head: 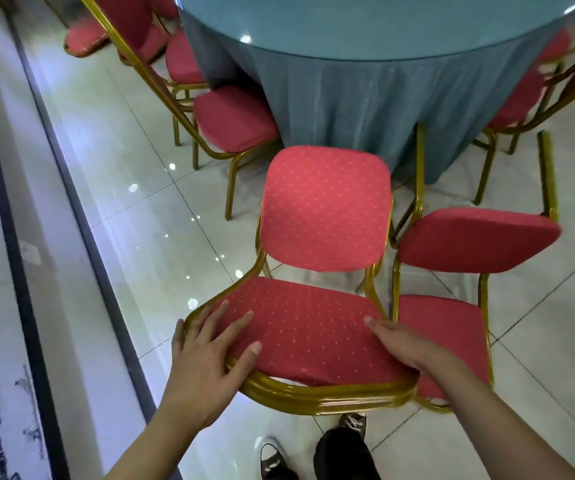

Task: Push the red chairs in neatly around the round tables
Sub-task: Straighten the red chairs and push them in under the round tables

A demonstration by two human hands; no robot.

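Observation:
A red chair with a gold frame stands right in front of me, its seat pointing at the round table, which is draped in a blue-grey cloth. The seat's far edge is just short of the cloth. My left hand lies with spread, fairly straight fingers over the left top corner of the chair's backrest. My right hand grips the right top corner, thumb on the padding and fingers curled behind the frame.
A second red chair stands close on the right, almost touching the first. More red chairs ring the table on the left and at the far right. A wall with a dark strip runs along the left. The floor is glossy tile.

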